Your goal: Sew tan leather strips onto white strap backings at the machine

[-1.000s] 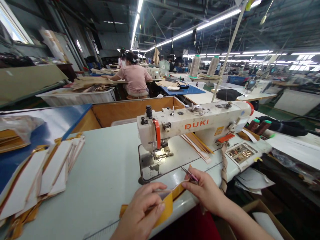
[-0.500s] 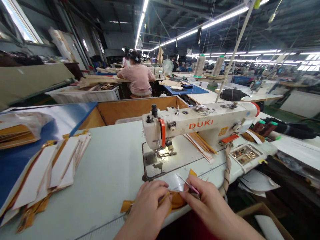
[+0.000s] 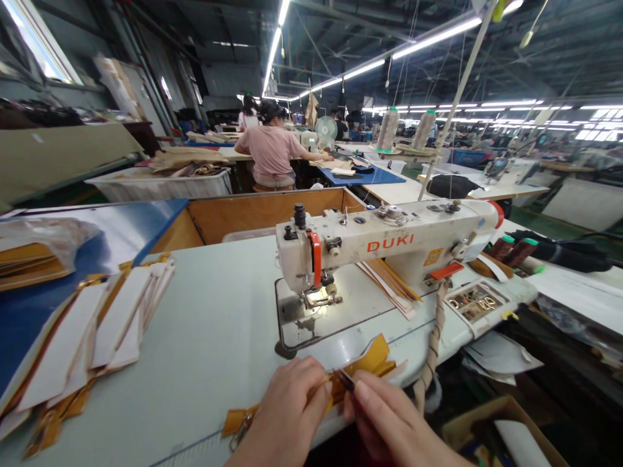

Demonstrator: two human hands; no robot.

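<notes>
My left hand (image 3: 287, 405) is closed on a mustard-yellow leather strip (image 3: 372, 357), pinching it between thumb and fingers near the table's front edge. One end of the strip, with a metal zipper pull (image 3: 242, 428), sticks out to the left of that hand. My right hand (image 3: 389, 415) is shut on small thread snips (image 3: 344, 379). Their dark tip meets the strip close to my left fingertips; the handles are hidden in the hand. Just beyond both hands stands a white sewing machine (image 3: 389, 243), its lit presser foot (image 3: 318, 298) holding no visible work.
Stacked yellow-and-white strips (image 3: 63, 350) lie at the left. More strips (image 3: 389, 285) rest under the machine arm. A tray of metal fittings (image 3: 478, 301) sits at the right, above a cardboard box (image 3: 501, 415). A person in a pink shirt (image 3: 270, 152) sits farther back.
The snips have swung from pointing up and left with blades apart to lying against the strip. More of the strip's right end now shows, raised beyond my right hand.
</notes>
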